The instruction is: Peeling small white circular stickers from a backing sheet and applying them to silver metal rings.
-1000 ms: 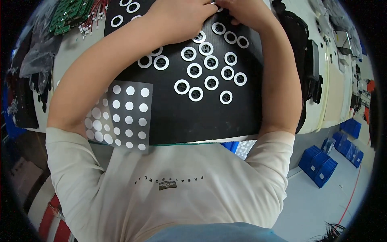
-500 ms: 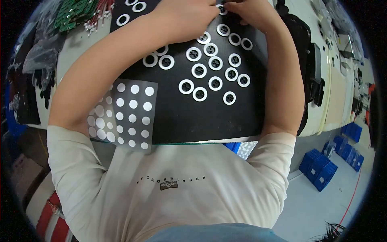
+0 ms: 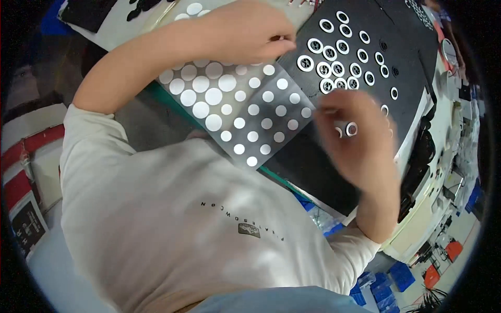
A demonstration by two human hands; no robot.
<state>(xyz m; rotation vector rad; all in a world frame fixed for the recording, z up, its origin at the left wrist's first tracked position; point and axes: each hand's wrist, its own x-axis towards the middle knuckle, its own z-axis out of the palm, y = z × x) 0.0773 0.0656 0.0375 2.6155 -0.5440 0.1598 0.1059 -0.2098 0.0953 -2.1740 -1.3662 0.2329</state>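
Observation:
My left hand [image 3: 250, 32] is held over the upper edge of a translucent sheet of white round stickers [image 3: 259, 133]. Its fingers are curled toward the thumb, and whatever may be between them is hidden. Smeared by motion, my right hand [image 3: 357, 138] hovers above the black mat [image 3: 318, 172], just right of the sheet's corner. White rings with dark centres [image 3: 337, 69] lie spread on the mat beyond both hands. Another white ring [image 3: 351, 129] shows beside the right hand's fingers, partly covered.
The sheet overhangs the table's green front edge [image 3: 180, 104]. A pale tabletop [image 3: 133, 23] with dark pieces extends at the upper left. Blue bins [image 3: 383, 292] stand on the floor at the lower right. Black items [image 3: 417, 156] line the mat's right side.
The view has turned, so the mat now slants to the right. My hands have parted from the far rings; the left is now by the sticker sheet, the right lower over the mat.

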